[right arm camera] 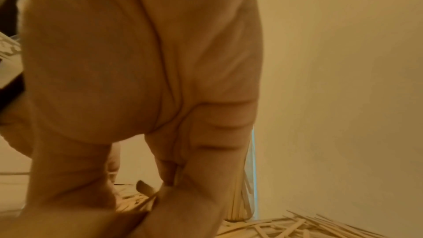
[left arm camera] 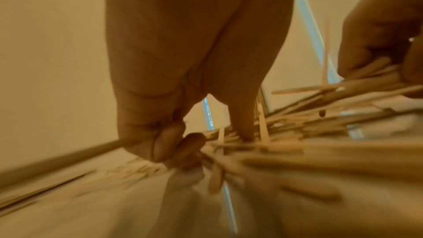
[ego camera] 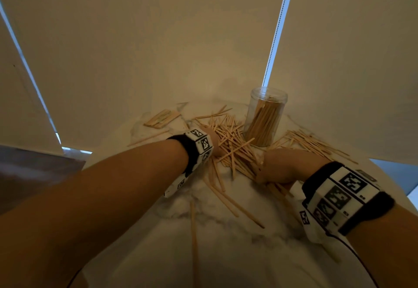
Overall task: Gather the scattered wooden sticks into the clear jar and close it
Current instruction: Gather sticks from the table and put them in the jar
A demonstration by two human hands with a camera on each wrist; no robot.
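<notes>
- The clear jar [ego camera: 265,120] stands upright on the far right part of the white marbled table [ego camera: 237,253], mouth open, no lid on it. I can't spot a lid anywhere in these views.
- A good bundle of wooden sticks [ego camera: 263,121] already stands inside the jar, filling much of its width. So part of the gathering is done.
- Plenty is left. The main heap of loose sticks [ego camera: 233,145] lies just left of and in front of the jar, some of them touching its base.
- Another spread of sticks [ego camera: 316,144] fans out on the table to the right of the jar.
- A small neat stack [ego camera: 161,118] sits far left, well apart from the jar, and a few long strays [ego camera: 194,231] point toward the near edge.
- The right hand [ego camera: 280,169] is down on the table near the jar, fingers curled round a bunch of sticks; the left wrist view shows sticks poking out of its grasp [left arm camera: 375,71].
- The left hand [ego camera: 214,142] reaches into the main heap from the left. From its wrist view the fingertips [left arm camera: 183,144] are bent down into the sticks, but the blur there keeps me from saying whether they pinch any or just rake them.
- My reading: roughly the middle of the job, both hands busy collecting the next bunch.
- Still to come, as I judge it: carry this bunch to the jar, clear the heaps, find the lid and close up.
</notes>
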